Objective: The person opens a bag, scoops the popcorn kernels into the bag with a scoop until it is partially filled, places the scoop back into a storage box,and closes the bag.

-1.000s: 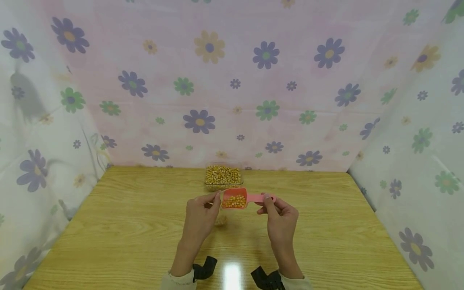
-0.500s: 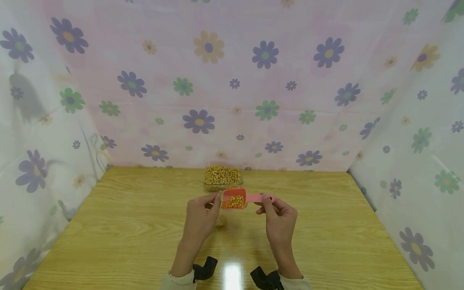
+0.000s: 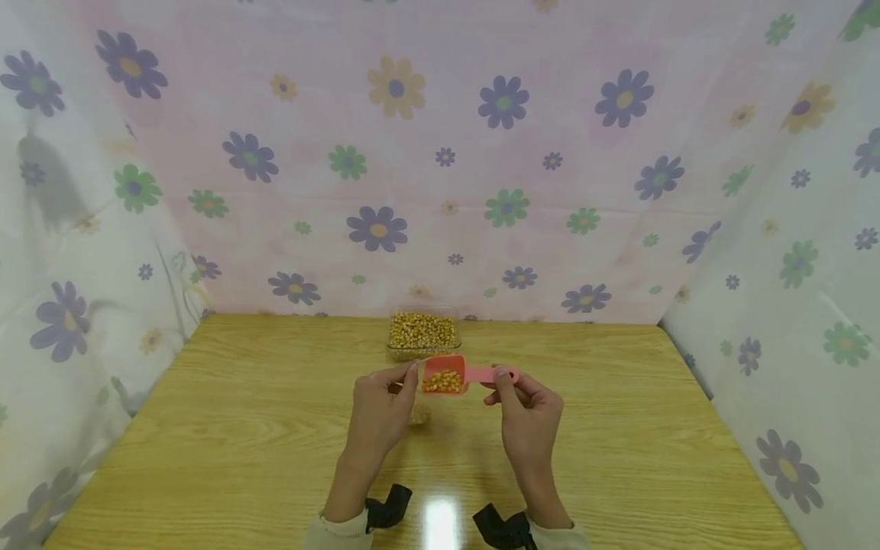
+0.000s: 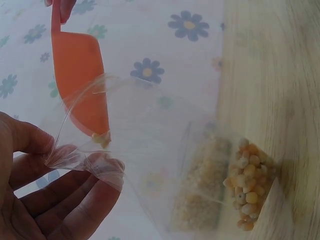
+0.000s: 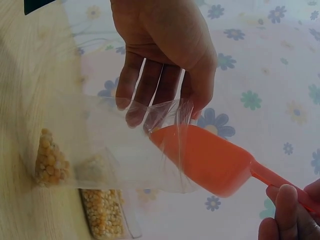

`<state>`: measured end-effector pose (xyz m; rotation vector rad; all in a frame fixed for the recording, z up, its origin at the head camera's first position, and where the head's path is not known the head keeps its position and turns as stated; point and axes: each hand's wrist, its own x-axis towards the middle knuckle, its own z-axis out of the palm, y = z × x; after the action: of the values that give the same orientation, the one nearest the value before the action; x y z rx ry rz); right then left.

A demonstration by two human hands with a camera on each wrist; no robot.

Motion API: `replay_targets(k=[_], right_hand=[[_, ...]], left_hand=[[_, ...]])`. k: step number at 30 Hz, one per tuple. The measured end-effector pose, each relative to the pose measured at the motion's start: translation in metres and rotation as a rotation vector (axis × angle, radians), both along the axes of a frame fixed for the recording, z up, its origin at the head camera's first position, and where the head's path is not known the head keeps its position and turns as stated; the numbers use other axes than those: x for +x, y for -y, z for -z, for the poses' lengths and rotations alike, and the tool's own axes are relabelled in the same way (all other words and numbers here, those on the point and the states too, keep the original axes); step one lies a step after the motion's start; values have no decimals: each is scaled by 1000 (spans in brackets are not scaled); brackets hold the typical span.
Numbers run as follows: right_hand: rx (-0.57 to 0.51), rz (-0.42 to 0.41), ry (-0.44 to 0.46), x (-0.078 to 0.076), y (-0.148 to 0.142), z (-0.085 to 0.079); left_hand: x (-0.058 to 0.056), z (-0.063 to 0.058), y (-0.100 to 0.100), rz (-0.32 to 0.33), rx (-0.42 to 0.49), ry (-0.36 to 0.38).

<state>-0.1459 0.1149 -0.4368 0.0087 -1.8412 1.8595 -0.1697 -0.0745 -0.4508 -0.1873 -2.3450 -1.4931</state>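
Note:
My left hand [image 3: 378, 412] pinches the rim of a clear plastic bag [image 4: 150, 115] between thumb and fingers. Yellow corn kernels [image 4: 247, 180] lie in the bag's bottom corner, which hangs down. With my right hand [image 3: 535, 424] I grip the handle of a pink-red scoop [image 5: 200, 157], thumb on top. Corn kernels [image 3: 443, 382] fill part of the scoop's bowl. The scoop's front end reaches into the bag's mouth, and a few kernels show at its tip in the left wrist view.
A clear rectangular container [image 3: 422, 349] of corn kernels stands at the back of the wooden table [image 3: 241, 412], behind the scoop. Flower-patterned cloth [image 3: 440, 183] hangs behind the table and on both sides.
My right hand and the scoop have shifted very slightly to the left. My left hand keeps its place on the bag's rim.

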Motion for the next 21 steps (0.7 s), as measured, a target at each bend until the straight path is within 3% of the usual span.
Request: replay_targets(k=[21], right_hand=[[29,25,-56,0,2,2]], left_hand=[[0,-1,1,-5,-10,24]])
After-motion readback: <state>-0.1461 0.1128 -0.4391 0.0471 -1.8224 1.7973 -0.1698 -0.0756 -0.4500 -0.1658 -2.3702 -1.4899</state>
